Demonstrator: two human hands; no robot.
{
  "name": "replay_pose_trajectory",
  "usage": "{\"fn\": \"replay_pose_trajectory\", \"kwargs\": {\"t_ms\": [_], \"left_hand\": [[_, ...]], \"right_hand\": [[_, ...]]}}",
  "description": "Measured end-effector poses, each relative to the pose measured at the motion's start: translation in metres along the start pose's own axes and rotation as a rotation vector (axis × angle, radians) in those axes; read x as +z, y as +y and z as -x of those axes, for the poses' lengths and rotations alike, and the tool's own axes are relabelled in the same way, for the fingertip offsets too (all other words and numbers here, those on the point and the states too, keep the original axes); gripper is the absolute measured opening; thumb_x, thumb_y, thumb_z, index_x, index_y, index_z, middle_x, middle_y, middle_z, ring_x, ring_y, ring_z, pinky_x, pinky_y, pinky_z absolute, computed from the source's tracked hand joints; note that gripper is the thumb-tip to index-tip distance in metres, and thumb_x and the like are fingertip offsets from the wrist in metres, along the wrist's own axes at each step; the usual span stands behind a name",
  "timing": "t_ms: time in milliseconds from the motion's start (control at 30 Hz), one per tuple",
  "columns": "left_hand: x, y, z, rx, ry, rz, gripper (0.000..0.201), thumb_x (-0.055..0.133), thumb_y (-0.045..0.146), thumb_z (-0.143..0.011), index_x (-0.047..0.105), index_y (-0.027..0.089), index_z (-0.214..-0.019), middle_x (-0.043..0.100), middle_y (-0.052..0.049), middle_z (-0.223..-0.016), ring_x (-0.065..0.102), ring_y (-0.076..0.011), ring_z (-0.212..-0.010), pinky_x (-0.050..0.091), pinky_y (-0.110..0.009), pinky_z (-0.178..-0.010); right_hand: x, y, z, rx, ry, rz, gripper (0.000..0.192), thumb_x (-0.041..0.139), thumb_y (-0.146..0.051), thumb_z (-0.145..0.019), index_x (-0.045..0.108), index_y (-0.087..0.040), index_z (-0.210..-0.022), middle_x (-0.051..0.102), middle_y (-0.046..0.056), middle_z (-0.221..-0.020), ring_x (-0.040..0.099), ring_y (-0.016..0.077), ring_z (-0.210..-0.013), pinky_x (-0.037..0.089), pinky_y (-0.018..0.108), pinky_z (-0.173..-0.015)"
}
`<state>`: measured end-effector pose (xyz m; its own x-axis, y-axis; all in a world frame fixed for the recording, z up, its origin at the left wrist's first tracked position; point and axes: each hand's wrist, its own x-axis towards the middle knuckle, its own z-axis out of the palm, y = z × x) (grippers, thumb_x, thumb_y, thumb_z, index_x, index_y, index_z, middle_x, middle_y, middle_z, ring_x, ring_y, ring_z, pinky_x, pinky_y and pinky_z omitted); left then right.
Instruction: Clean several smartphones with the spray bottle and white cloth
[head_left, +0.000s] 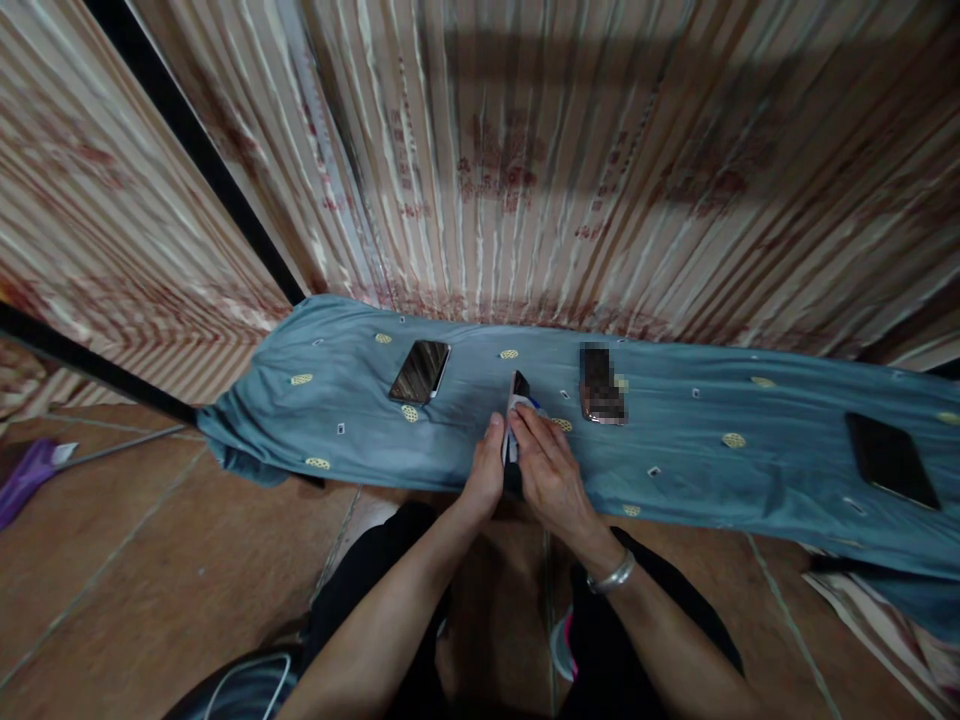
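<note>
Now, phone: rigid, slick, fragile (judging by looks); grip its edges.
Left hand, right hand: both clasp it.

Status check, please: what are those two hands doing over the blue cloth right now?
Left hand and right hand both gripping one upright phone. Three more phones lie flat on the blue cloth. Nothing crowding the hands.
</note>
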<state>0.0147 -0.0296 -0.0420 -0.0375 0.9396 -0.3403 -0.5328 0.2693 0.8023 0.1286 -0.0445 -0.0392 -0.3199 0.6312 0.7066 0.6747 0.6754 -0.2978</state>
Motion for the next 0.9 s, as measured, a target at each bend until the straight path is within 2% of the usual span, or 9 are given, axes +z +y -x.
{"fn": "replay_pose_trajectory", "kwargs": {"t_ms": [100,233,433,600,767,900], "left_hand": [[0.004,0.006,0.007,0.034,-0.018,-0.130,0.036,0.062,0.045,-0.090,0.079,0.014,-0.092,0.077,-0.009,-0.083,0.070,-0.0255,-0.097,0.048,-0.034,-0.095],[0.009,0.011,0.016,0.086,-0.094,-0.140,0.026,0.067,0.037,-0.087,0.079,0.015,-0.093,0.078,-0.011,-0.098,0.067,-0.0264,-0.112,0.042,-0.035,-0.107],[0.015,0.011,0.020,0.112,-0.155,-0.120,0.021,0.077,0.034,-0.076,0.080,0.017,-0.088,0.079,-0.007,-0.094,0.066,-0.0267,-0.112,0.041,-0.037,-0.109],[0.012,0.011,0.020,0.059,-0.162,-0.108,0.024,0.082,0.038,-0.070,0.079,0.016,-0.081,0.076,-0.005,-0.076,0.067,-0.0259,-0.102,0.046,-0.034,-0.100],[0.008,0.011,0.020,0.009,-0.165,-0.130,0.033,0.080,0.049,-0.069,0.076,0.016,-0.073,0.072,-0.005,-0.072,0.066,-0.0193,-0.074,0.050,-0.030,-0.078],[0.009,0.013,0.020,-0.019,-0.208,-0.088,0.044,0.081,0.060,-0.064,0.072,0.016,-0.067,0.068,-0.003,-0.065,0.062,-0.0155,-0.063,0.050,-0.027,-0.068]], "right_hand": [[-0.001,0.004,-0.001,0.024,0.003,0.000,0.064,0.036,-0.009,-0.099,0.023,-0.024,-0.159,0.050,0.015,-0.151,0.048,0.0262,-0.139,0.047,0.050,-0.111],[-0.002,0.012,-0.003,0.047,0.014,0.019,0.066,0.036,-0.011,-0.100,0.016,-0.026,-0.160,0.044,0.014,-0.156,0.045,0.0264,-0.142,0.047,0.050,-0.110],[-0.007,0.019,-0.006,0.103,0.002,0.006,0.063,0.034,-0.014,-0.101,0.016,-0.026,-0.160,0.039,0.014,-0.159,0.039,0.0261,-0.146,0.042,0.053,-0.114],[-0.009,0.024,-0.007,0.119,-0.005,-0.009,0.063,0.034,-0.015,-0.100,0.018,-0.026,-0.160,0.037,0.013,-0.161,0.040,0.0257,-0.146,0.039,0.055,-0.116],[-0.009,0.027,-0.008,0.127,-0.021,-0.011,0.062,0.034,-0.015,-0.100,0.020,-0.025,-0.160,0.037,0.012,-0.161,0.037,0.0257,-0.147,0.034,0.058,-0.119],[-0.008,0.031,-0.007,0.138,-0.022,0.003,0.061,0.033,-0.014,-0.100,0.022,-0.022,-0.159,0.040,0.013,-0.159,0.038,0.0256,-0.146,0.028,0.061,-0.121]]}}
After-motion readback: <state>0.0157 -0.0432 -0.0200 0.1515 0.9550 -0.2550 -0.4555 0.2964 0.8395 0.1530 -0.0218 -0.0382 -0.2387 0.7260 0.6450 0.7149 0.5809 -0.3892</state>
